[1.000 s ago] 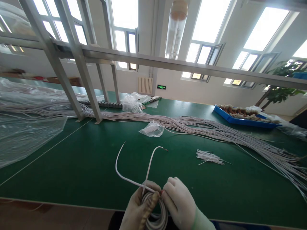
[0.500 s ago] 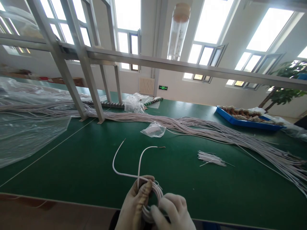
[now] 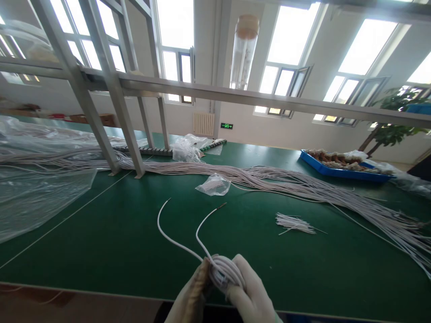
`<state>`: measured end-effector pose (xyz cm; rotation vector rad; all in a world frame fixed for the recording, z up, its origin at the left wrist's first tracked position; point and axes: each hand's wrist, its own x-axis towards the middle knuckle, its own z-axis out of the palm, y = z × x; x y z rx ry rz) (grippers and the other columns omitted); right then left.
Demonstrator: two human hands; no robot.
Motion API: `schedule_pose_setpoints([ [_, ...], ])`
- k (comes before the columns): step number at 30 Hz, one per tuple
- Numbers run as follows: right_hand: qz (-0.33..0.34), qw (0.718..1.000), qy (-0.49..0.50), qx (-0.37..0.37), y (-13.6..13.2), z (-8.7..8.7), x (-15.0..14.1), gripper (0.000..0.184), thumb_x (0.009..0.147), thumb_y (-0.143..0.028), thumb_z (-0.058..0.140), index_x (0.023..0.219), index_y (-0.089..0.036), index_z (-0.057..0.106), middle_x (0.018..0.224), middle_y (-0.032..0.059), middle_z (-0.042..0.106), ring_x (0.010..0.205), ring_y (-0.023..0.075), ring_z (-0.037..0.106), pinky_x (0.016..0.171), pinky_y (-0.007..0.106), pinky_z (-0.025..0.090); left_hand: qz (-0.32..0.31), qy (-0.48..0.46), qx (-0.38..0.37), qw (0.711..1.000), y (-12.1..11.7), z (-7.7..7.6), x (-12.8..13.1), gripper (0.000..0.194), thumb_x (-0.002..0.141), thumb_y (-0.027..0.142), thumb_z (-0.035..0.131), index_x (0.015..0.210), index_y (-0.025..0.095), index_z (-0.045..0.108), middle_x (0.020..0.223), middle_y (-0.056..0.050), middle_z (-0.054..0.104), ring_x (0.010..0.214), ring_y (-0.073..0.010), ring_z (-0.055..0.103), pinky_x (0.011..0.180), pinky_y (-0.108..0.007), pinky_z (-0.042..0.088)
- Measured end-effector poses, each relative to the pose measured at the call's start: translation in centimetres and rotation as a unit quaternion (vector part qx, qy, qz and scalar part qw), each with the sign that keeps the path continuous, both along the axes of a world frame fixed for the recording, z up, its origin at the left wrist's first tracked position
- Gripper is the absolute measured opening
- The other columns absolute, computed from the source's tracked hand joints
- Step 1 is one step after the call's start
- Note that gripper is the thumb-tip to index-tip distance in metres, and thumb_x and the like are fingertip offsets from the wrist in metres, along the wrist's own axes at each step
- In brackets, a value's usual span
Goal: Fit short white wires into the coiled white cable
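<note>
The green surface (image 3: 111,233) carries a long bundle of white wires (image 3: 303,184) running across it, far beyond the coil. A blue tray (image 3: 340,171) sits behind that bundle, a small plastic bag (image 3: 213,185) just before it, and a little heap of thin white ties (image 3: 293,222) nearer the coil. At the near edge, the left hand (image 3: 190,300) and the right hand (image 3: 247,291), both gloved, close around a coil of white wire (image 3: 224,271), whose two loose ends arch up over the surface.

A long bundle of white wires (image 3: 269,179) crosses the green desk (image 3: 101,233), with a small plastic bag (image 3: 213,185), cut wire ends (image 3: 292,222) and a blue tray (image 3: 340,170).
</note>
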<state>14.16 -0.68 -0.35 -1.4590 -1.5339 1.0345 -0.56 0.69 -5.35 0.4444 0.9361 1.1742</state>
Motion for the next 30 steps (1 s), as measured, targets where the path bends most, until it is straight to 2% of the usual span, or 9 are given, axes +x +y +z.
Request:
schedule_pose_setpoints([
  [3,0.047,0.986,0.127,-0.096,0.8,0.6,0.0,0.014,0.075,-0.02,0.049,0.083,-0.021,0.06,0.085,0.0029,0.063,0.082,0.022,0.06,0.074,0.031,0.049,-0.041,-0.075,-0.039,0.996,0.4,2.4,0.1,0.05,0.082,0.051,0.079,0.12,0.021,0.073,0.105,-0.01,0.079,0.115,-0.034,0.069,0.099,-0.046,0.054],
  [7,0.009,0.997,0.027,-0.066,1.2,0.0,-0.5,0.008,0.084,-0.027,0.049,0.083,-0.022,0.055,0.08,0.0024,0.063,0.075,0.0214,0.063,0.069,0.031,0.049,-0.053,-0.108,-0.048,0.992,0.6,5.2,-0.3,0.046,0.072,0.034,0.092,0.112,0.02,0.075,0.082,-0.003,0.077,0.079,-0.0218,0.072,0.072,-0.032,0.057],
  [10,-0.075,0.988,-0.132,0.028,0.9,-0.9,-1.0,0.02,0.096,-0.035,0.048,0.106,-0.021,0.059,0.087,0.0066,0.07,0.073,0.024,0.07,0.064,0.031,0.052,-0.008,-0.13,-0.058,0.99,0.6,5.5,-0.2,0.044,0.071,0.029,0.092,0.11,0.02,0.074,0.091,-0.004,0.079,0.085,-0.021,0.074,0.076,-0.029,0.058],
  [13,-0.132,0.944,-0.261,0.154,0.5,-2.4,-1.7,0.033,0.1,-0.028,0.04,0.128,-0.017,0.054,0.101,0.0152,0.075,0.072,0.0276,0.075,0.059,0.034,0.056,0.017,-0.141,-0.063,0.988,0.6,5.1,0.2,0.039,0.079,0.027,0.087,0.114,0.022,0.071,0.099,-0.005,0.08,0.095,-0.0225,0.075,0.081,-0.029,0.059],
  [15,-0.145,0.915,-0.311,0.214,0.5,-3.6,-2.3,0.037,0.102,-0.022,0.031,0.132,-0.015,0.053,0.095,0.0169,0.076,0.063,0.0276,0.074,0.05,0.033,0.056,0.023,-0.14,-0.064,0.988,0.5,5.1,0.6,0.036,0.082,0.027,0.084,0.115,0.024,0.069,0.101,-0.005,0.08,0.101,-0.0246,0.075,0.086,-0.033,0.059],
  [20,-0.167,0.857,-0.423,0.241,0.6,-5.2,-3.4,0.048,0.095,-0.007,0.033,0.139,-0.006,0.052,0.092,0.0219,0.077,0.056,0.0286,0.074,0.045,0.035,0.059,0.002,-0.115,-0.062,0.991,0.2,5.8,0.5,0.055,0.067,0.032,0.095,0.113,0.019,0.068,0.094,-0.007,0.08,0.105,-0.0318,0.074,0.092,-0.042,0.059],
  [24,-0.097,0.87,-0.416,0.247,0.2,-4.3,-3.4,0.052,0.09,-0.002,0.036,0.139,-0.007,0.053,0.092,0.0191,0.077,0.059,0.0254,0.075,0.048,0.03,0.06,-0.02,-0.086,-0.083,0.993,-0.3,6.9,-0.5,0.055,0.069,0.038,0.093,0.115,0.02,0.069,0.095,-0.007,0.079,0.102,-0.0292,0.074,0.092,-0.04,0.058],
  [27,-0.104,0.889,-0.368,0.25,0.0,-2.9,-2.9,0.036,0.102,-0.018,0.036,0.131,-0.013,0.057,0.085,0.0128,0.075,0.057,0.0229,0.073,0.045,0.028,0.057,-0.035,-0.06,-0.068,0.995,-0.7,7.5,-1.3,0.048,0.074,0.043,0.089,0.113,0.021,0.072,0.101,-0.007,0.078,0.099,-0.0257,0.074,0.09,-0.035,0.058],
  [30,-0.09,0.874,-0.385,0.282,0.0,-2.0,-2.2,0.029,0.107,-0.034,0.04,0.11,-0.017,0.063,0.077,0.0086,0.071,0.053,0.0212,0.069,0.042,0.026,0.053,-0.028,-0.053,-0.073,0.996,-0.7,7.5,-1.6,0.048,0.072,0.046,0.089,0.111,0.023,0.073,0.099,-0.008,0.077,0.092,-0.0269,0.075,0.083,-0.037,0.06],
])
